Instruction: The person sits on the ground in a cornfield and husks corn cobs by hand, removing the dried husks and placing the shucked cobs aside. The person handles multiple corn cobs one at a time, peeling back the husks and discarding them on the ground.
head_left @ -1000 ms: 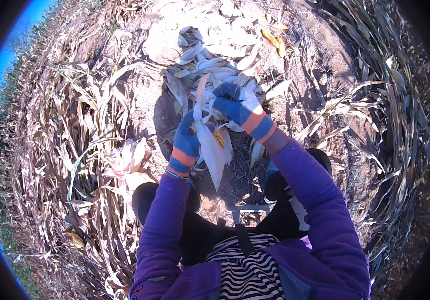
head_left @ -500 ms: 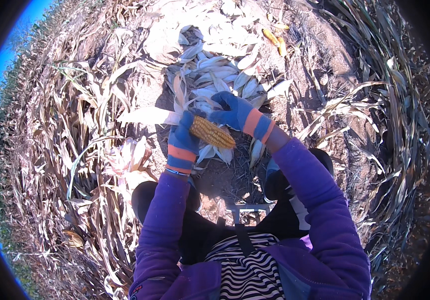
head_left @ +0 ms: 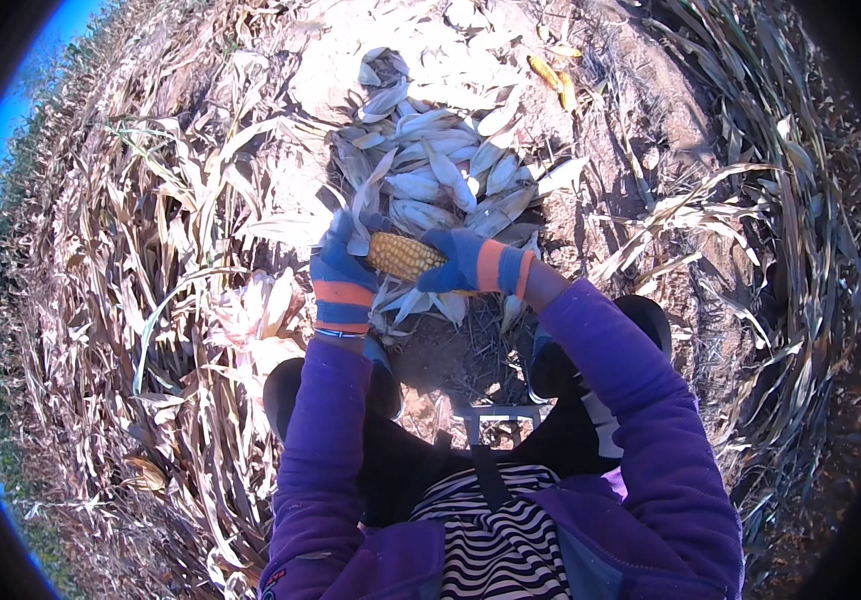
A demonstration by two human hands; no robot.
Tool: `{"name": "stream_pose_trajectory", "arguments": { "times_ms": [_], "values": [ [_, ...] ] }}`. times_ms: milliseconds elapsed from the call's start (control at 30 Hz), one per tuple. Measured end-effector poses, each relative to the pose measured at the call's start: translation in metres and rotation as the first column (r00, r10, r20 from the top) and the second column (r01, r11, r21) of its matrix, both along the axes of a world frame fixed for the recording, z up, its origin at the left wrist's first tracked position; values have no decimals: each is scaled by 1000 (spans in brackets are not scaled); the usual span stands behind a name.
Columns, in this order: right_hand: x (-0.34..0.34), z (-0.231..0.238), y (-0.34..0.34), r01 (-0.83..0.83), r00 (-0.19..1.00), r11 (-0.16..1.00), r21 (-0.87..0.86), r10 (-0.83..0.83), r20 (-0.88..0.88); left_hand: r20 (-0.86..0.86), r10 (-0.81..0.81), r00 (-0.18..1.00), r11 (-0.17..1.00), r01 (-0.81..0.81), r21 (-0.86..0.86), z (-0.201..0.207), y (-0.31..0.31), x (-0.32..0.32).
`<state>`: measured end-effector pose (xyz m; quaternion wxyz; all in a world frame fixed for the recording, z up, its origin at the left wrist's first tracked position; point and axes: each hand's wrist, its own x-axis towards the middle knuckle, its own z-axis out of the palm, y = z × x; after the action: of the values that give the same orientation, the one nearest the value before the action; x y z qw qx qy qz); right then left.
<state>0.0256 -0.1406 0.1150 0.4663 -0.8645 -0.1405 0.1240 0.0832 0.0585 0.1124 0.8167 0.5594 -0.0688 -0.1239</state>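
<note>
A yellow ear of corn (head_left: 401, 256) lies sideways between my two gloved hands. My left hand (head_left: 341, 260), in a blue glove with an orange-striped cuff, is closed round its left end, where pale peeled husk (head_left: 369, 205) sticks up past the fingers. Around the right end of the ear, my right hand (head_left: 459, 262) wraps its fingers in a matching glove. The bare kernels show between the hands; both ends of the ear are covered. Just beyond the hands lies a heap of pale corn husks (head_left: 431, 150).
Several husked yellow ears (head_left: 548, 75) lie on the soil at the far right. Dry stalks and leaves (head_left: 201, 210) cover the ground on the left, and more stalks (head_left: 801, 200) run along the right. A metal frame (head_left: 496, 412) stands between my legs.
My right hand has come down from above the ear and gripped its right end. The left hand has shifted slightly left with the ear, and the husk has swung upright.
</note>
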Motion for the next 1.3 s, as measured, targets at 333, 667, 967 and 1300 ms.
{"name": "stream_pose_trajectory", "arguments": {
  "times_ms": [333,667,967,1300],
  "values": [
    [-7,1,1,-22,999,1000,18,21,29,744,-146,653,489,-606,628,22,7,-12],
    [-14,3,1,-21,999,999,39,20,29,582,-7,813,545,-484,684,16,0,-10],
    [-20,-10,7,-34,988,993,109,17,154,415,60,908,729,-324,603,-33,23,8],
    [-39,-33,50,159,986,869,469,-166,-27,626,17,779,434,-570,698,21,13,-14]
  ]
}}
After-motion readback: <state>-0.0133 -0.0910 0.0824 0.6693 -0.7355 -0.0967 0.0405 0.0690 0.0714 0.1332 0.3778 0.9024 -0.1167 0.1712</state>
